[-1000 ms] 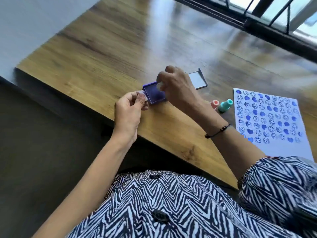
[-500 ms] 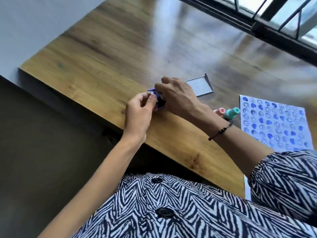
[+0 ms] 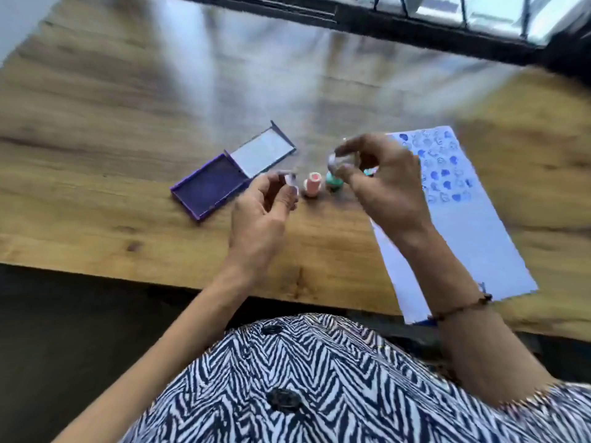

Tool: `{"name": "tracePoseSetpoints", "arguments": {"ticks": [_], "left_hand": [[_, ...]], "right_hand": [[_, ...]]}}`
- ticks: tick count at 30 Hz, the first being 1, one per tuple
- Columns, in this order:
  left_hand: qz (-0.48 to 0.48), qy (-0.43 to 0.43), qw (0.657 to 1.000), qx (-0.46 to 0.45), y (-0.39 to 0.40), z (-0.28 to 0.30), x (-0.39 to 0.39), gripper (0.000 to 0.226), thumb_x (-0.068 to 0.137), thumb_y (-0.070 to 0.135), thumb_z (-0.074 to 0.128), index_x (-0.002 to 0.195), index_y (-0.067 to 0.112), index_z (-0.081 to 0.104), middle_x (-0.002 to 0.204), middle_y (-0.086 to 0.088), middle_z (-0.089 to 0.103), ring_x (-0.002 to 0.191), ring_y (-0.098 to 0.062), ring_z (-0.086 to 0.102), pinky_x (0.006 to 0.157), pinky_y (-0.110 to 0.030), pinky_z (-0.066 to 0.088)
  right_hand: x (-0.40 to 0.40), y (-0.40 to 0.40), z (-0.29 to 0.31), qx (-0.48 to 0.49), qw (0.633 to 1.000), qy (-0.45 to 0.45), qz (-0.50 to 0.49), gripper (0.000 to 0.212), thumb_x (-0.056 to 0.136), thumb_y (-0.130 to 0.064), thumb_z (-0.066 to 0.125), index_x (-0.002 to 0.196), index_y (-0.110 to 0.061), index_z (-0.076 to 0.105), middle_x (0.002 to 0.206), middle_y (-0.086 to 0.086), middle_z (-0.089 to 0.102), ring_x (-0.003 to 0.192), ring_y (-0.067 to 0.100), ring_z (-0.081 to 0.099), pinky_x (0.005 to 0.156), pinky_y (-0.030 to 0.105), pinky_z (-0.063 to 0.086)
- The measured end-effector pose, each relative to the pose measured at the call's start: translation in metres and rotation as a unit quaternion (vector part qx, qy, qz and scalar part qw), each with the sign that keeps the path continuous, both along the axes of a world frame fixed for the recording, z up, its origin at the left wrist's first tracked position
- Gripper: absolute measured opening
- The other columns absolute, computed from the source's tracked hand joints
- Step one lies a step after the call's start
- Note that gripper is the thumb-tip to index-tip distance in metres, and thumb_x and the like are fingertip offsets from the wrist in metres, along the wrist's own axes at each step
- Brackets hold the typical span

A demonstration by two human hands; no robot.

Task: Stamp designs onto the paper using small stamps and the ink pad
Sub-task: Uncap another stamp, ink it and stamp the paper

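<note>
The purple ink pad (image 3: 209, 187) lies open on the wooden table, its lid (image 3: 263, 152) folded back. My left hand (image 3: 260, 215) hovers just right of the pad, pinching a small pale piece, maybe a stamp cap (image 3: 291, 180). My right hand (image 3: 388, 183) is raised over the left edge of the paper (image 3: 463, 231), pinching a small pale stamp (image 3: 335, 163) between thumb and fingers. The paper's far half carries rows of blue stamped designs (image 3: 443, 174). A pink stamp (image 3: 311, 184) and a teal stamp (image 3: 334, 183) stand between my hands. The frame is blurred.
The wooden table (image 3: 128, 129) runs wide to the left and back. Its near edge (image 3: 112, 271) lies just in front of my striped shirt. A dark window frame (image 3: 415, 30) runs along the far side. The paper's near end overhangs the table edge.
Both hands left the ink pad and moved right. The right hand lifted the stamp off the pad toward the paper. The camera view swung, and the pad is uncovered.
</note>
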State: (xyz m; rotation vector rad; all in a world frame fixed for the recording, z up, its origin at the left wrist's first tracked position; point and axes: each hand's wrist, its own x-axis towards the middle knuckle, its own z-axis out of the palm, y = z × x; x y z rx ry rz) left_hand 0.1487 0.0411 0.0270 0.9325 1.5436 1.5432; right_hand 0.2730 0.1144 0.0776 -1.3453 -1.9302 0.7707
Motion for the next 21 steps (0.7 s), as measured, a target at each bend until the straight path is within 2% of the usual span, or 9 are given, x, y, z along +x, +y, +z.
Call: {"name": "tracePoseSetpoints", "arguments": {"ticks": [3, 6, 7, 9, 12, 16, 18, 21], "left_hand": [[-0.163, 0.067, 0.984, 0.003, 0.013, 0.004, 0.041, 0.017, 0.086, 0.017, 0.054, 0.101, 0.021, 0.059, 0.093, -0.001, 0.065, 0.087, -0.013, 0.059, 0.085, -0.034, 0.048], [-0.269, 0.164, 0.949, 0.03, 0.027, 0.004, 0.077, 0.021, 0.087, 0.011, 0.054, 0.108, 0.009, 0.058, 0.101, -0.011, 0.068, 0.092, -0.023, 0.063, 0.084, -0.033, 0.049], [-0.297, 0.188, 0.935, 0.042, 0.032, 0.002, 0.087, 0.022, 0.088, 0.01, 0.053, 0.109, 0.006, 0.057, 0.1, -0.014, 0.067, 0.092, -0.027, 0.062, 0.083, -0.034, 0.047], [-0.34, 0.233, 0.909, 0.063, 0.04, -0.003, 0.105, 0.023, 0.088, 0.009, 0.051, 0.11, 0.003, 0.055, 0.098, -0.015, 0.066, 0.091, -0.028, 0.061, 0.081, -0.034, 0.043], [-0.369, 0.281, 0.883, 0.077, 0.048, -0.012, 0.115, 0.023, 0.088, 0.009, 0.049, 0.109, 0.0, 0.054, 0.096, -0.017, 0.065, 0.086, -0.03, 0.06, 0.076, -0.032, 0.039], [-0.384, 0.303, 0.866, 0.099, 0.05, -0.019, 0.113, 0.022, 0.088, 0.009, 0.049, 0.106, -0.002, 0.054, 0.092, -0.019, 0.064, 0.081, -0.03, 0.059, 0.075, -0.034, 0.04], [-0.387, 0.31, 0.862, 0.102, 0.049, -0.02, 0.112, 0.023, 0.087, 0.009, 0.049, 0.106, -0.003, 0.054, 0.092, -0.02, 0.064, 0.083, -0.03, 0.059, 0.077, -0.039, 0.043], [-0.384, 0.314, 0.862, 0.101, 0.049, -0.021, 0.113, 0.023, 0.087, 0.009, 0.049, 0.107, -0.003, 0.054, 0.092, -0.019, 0.064, 0.084, -0.03, 0.059, 0.078, -0.037, 0.042]], "right_hand": [[0.065, 0.012, -0.012, -0.085, 0.992, 0.022, -0.09, 0.015, 0.073, -0.004, 0.065, 0.083, -0.015, 0.066, 0.078, 0.008, 0.066, 0.065, 0.012, 0.059, 0.07, 0.035, 0.052], [0.113, 0.024, -0.022, -0.094, 0.982, -0.014, -0.161, 0.012, 0.072, -0.002, 0.064, 0.082, -0.008, 0.066, 0.081, 0.013, 0.067, 0.068, 0.019, 0.059, 0.073, 0.042, 0.052], [0.123, 0.027, -0.024, -0.094, 0.98, -0.034, -0.169, 0.011, 0.072, -0.002, 0.064, 0.082, -0.005, 0.066, 0.083, 0.016, 0.068, 0.07, 0.021, 0.058, 0.072, 0.042, 0.051], [0.135, 0.032, -0.029, -0.083, 0.98, -0.101, -0.15, 0.012, 0.073, -0.003, 0.066, 0.084, -0.003, 0.067, 0.085, 0.02, 0.07, 0.072, 0.019, 0.055, 0.069, 0.029, 0.044], [0.138, 0.035, -0.035, -0.059, 0.974, -0.193, -0.102, 0.014, 0.073, -0.002, 0.064, 0.087, -0.002, 0.067, 0.087, 0.019, 0.071, 0.077, 0.022, 0.055, 0.068, 0.023, 0.035], [0.133, 0.037, -0.04, -0.024, 0.96, -0.264, -0.09, 0.016, 0.077, -0.006, 0.057, 0.09, -0.003, 0.066, 0.097, 0.022, 0.067, 0.097, 0.035, 0.058, 0.086, 0.037, 0.045], [0.131, 0.039, -0.042, -0.025, 0.951, -0.296, -0.082, 0.017, 0.079, -0.008, 0.056, 0.093, -0.005, 0.065, 0.099, 0.023, 0.064, 0.098, 0.037, 0.057, 0.088, 0.044, 0.046], [0.129, 0.039, -0.043, -0.017, 0.938, -0.336, -0.078, 0.018, 0.08, -0.011, 0.057, 0.095, -0.006, 0.063, 0.102, 0.022, 0.062, 0.097, 0.039, 0.058, 0.084, 0.045, 0.048]]}}
